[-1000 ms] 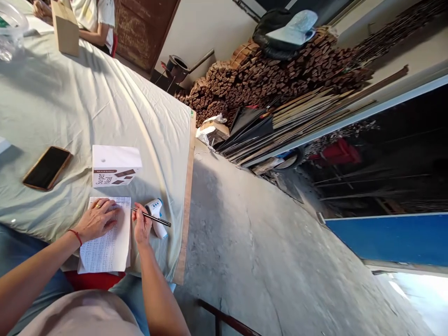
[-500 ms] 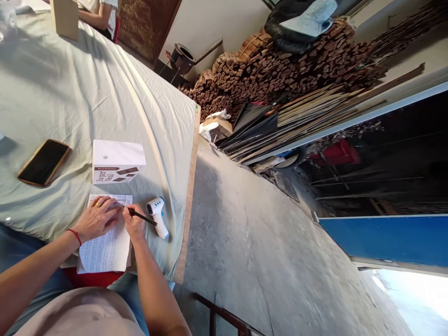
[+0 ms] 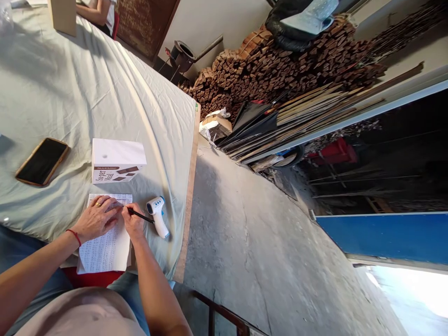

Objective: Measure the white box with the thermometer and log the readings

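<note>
A sheet of paper (image 3: 105,249) covered in handwriting lies at the table's near edge. My left hand (image 3: 98,217) rests flat across its upper part, fingers spread, a ring on one finger. In my right hand (image 3: 133,224) a black pen (image 3: 142,215) is gripped, its tip down near the paper's right side by my left fingertips. Just right of that hand lies a white and blue infrared thermometer (image 3: 158,217). Beyond the paper stands a white box (image 3: 118,161) with brown print. To the left is a smartphone (image 3: 42,161) in an orange-edged case, screen dark.
A pale cloth covers the table (image 3: 115,102), whose wooden edge (image 3: 191,186) runs along the right. At the far end stand a cardboard box (image 3: 63,17) and a person's arm (image 3: 94,14). Stacked firewood (image 3: 262,65) lines the wall; a metal frame (image 3: 224,310) stands below right.
My right hand and the pen have shifted very slightly over the paper. My left hand stays in place; the camera view has moved a little.
</note>
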Tool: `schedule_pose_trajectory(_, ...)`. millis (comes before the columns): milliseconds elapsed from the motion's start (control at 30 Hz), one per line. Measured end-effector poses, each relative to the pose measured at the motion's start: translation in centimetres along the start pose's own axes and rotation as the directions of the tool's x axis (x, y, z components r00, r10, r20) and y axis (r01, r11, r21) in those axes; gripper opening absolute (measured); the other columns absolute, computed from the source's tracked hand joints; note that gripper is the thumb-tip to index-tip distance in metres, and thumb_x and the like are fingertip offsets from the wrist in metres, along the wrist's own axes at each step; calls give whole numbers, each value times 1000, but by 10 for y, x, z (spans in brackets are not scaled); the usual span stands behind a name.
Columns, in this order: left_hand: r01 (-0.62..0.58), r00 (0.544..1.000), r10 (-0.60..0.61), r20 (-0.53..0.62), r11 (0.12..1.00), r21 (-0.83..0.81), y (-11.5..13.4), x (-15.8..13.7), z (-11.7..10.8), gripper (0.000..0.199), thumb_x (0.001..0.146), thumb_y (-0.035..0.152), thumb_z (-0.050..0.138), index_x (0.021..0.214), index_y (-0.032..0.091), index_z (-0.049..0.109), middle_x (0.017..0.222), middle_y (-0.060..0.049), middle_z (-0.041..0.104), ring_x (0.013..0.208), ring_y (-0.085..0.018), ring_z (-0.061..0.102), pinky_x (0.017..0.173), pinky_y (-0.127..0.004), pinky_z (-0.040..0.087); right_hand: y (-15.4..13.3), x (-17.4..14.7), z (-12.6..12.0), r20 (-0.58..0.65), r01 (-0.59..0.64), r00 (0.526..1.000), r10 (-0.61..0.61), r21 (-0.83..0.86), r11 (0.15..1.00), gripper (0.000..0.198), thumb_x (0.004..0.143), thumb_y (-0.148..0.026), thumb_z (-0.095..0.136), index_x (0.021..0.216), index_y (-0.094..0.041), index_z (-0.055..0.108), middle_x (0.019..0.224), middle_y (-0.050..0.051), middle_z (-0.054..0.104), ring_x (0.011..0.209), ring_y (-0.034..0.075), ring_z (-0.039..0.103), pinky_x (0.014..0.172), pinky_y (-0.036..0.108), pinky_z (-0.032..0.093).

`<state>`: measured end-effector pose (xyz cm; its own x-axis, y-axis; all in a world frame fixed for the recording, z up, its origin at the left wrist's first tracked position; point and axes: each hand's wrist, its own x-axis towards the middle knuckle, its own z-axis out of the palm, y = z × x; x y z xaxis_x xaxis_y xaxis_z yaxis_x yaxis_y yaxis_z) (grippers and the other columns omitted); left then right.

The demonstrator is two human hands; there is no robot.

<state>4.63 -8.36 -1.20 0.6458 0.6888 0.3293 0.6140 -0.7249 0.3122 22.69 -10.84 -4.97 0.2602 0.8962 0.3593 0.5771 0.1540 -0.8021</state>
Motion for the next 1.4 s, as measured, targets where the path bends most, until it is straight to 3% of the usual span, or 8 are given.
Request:
schedule_pose_trajectory(200, 24, 1000, -23, 17, 999, -40, 0, 0, 0, 29, 97, 30, 58, 121, 27, 72, 133, -11, 66, 129, -30, 56, 114, -52, 46, 0, 1, -2, 64, -59, 996, 59, 3, 998, 17, 92, -35, 55, 78, -25, 54, 68, 1, 63, 63, 19, 57, 67, 31, 49)
schedule_pose_trajectory(1067, 17, 1000, -17, -14, 999, -39, 1, 0, 1, 28, 96, 29, 60, 121, 27, 73, 131, -10, 67, 128, -30, 57, 113, -51, 47, 0, 1, -4, 70, -77, 995, 76, 1, 997, 14, 88, -31, 57, 77, -25, 52, 67, 2, 63, 63, 19, 58, 67, 32, 50)
schedule_pose_trajectory(1400, 12, 1000, -12, -7, 1000, -26, 0, 0, 1, 27, 97, 29, 59, 120, 27, 73, 132, -11, 66, 129, -30, 56, 113, -52, 47, -2, 1, -3, 18, -57, 998, 57, -2, 998, 14, 88, -34, 54, 79, -25, 53, 67, 0, 62, 63, 19, 58, 66, 31, 49)
